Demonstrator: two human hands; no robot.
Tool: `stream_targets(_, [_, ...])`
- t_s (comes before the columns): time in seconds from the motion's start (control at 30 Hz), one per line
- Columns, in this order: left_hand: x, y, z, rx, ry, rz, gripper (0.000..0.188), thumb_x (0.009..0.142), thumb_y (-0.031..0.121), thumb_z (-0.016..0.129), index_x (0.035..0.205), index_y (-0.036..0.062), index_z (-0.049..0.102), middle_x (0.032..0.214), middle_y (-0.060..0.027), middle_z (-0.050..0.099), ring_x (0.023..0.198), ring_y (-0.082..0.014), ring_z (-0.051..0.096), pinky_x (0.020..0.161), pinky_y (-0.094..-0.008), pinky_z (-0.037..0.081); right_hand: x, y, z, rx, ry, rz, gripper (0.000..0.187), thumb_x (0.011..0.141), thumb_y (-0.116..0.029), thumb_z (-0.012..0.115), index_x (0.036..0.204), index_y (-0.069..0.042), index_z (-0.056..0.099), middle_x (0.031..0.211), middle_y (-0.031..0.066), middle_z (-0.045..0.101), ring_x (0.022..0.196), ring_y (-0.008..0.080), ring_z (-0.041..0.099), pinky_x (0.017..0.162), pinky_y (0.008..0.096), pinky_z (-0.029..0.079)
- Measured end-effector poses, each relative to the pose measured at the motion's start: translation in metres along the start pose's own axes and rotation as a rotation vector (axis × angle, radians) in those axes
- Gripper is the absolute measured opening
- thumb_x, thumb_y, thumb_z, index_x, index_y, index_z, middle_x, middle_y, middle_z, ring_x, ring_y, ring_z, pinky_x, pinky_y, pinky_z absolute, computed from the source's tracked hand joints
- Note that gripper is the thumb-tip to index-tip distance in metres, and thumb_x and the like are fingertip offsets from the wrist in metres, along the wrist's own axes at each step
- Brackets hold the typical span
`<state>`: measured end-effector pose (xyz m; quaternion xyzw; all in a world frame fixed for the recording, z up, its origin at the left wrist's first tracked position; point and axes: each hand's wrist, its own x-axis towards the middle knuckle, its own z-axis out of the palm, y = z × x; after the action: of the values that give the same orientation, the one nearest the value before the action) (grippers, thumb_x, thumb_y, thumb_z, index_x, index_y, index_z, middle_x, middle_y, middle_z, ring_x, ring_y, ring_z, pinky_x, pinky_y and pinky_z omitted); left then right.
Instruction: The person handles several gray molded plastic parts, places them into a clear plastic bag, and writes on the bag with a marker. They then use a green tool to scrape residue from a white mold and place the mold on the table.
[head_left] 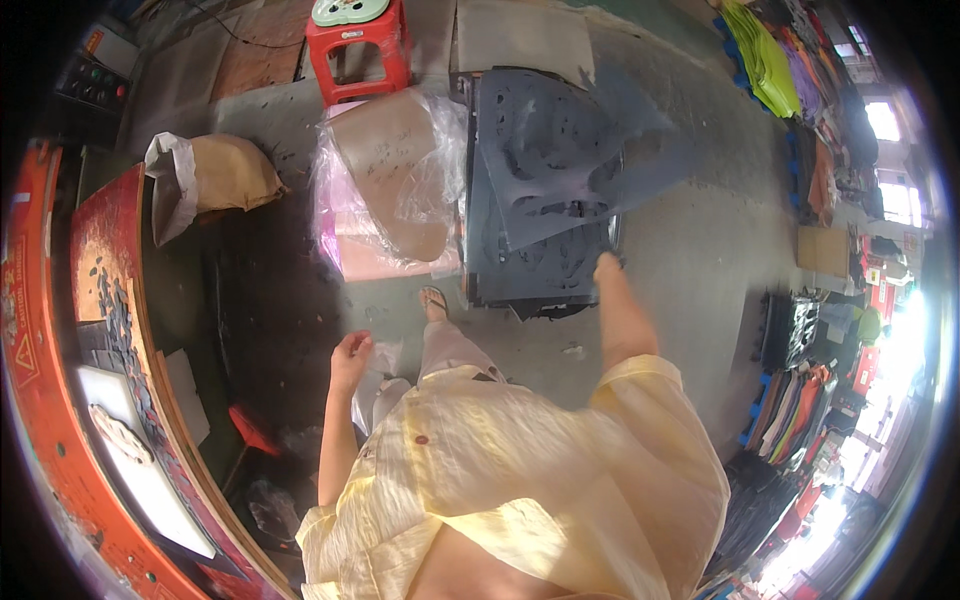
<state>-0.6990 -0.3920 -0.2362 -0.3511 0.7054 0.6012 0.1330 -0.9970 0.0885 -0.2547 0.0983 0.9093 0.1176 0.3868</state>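
A stack of dark grey sheets (545,265) lies in front of me, with cut-out shapes showing in it. The top sheet (540,130) has holes of several shapes, and its right part is raised and smeared by motion. My right hand (607,266) is at the near right edge of the stack; blur hides its fingers and whether they grip the sheet. To the left, my left hand (350,355) hangs beside my body with loosely bent fingers and nothing visible in it.
Left of the stack lies a plastic-wrapped brown sheet (385,170) over pink material. A red stool (362,50) stands behind it. Farther left are a brown paper sack (230,172) and an orange machine frame (35,330). Coloured sheets (795,415) line the right side.
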Motion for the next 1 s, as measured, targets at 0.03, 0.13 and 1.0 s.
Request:
stream_targets(0.03, [-0.006, 0.004, -0.001, -0.048, 0.004, 0.008, 0.026, 0.087, 0.021, 0.062, 0.105, 0.0022, 0.063, 0.088, -0.0021, 0.064, 0.077, -0.0114, 0.058, 0.071, -0.0257, 0.045, -0.009, -0.011, 0.023, 0.076, -0.031, 0.003, 0.035, 0.077, -0.002, 0.059, 0.112, -0.002, 0.06, 0.121, 0.0187, 0.057, 0.113, 0.0354, 0.053, 0.095, 0.0418, 0.044])
stream_targets(0.13, [-0.031, 0.03, -0.012, -0.323, 0.022, -0.109, 0.023, 0.088, 0.018, 0.061, 0.105, 0.0033, 0.062, 0.085, 0.0028, 0.06, 0.069, -0.0061, 0.052, 0.061, -0.0206, 0.04, -0.046, -0.068, 0.07, 0.074, -0.186, -0.271, 0.024, 0.079, -0.003, 0.057, 0.102, -0.003, 0.065, 0.112, 0.0194, 0.061, 0.104, 0.0348, 0.059, 0.087, 0.0427, 0.047])
stream_targets(1.0, [-0.397, -0.115, -0.425, -1.025, 0.727, 0.67, 0.022, 0.086, 0.012, 0.064, 0.105, 0.0032, 0.058, 0.095, -0.0021, 0.061, 0.089, -0.0095, 0.057, 0.08, -0.0251, 0.046, -0.713, -0.643, 0.076, 0.467, -0.66, -1.745, 0.02, 0.088, -0.013, 0.057, 0.103, -0.001, 0.061, 0.084, 0.01, 0.066, 0.064, 0.016, 0.062, 0.055, 0.026, 0.05])
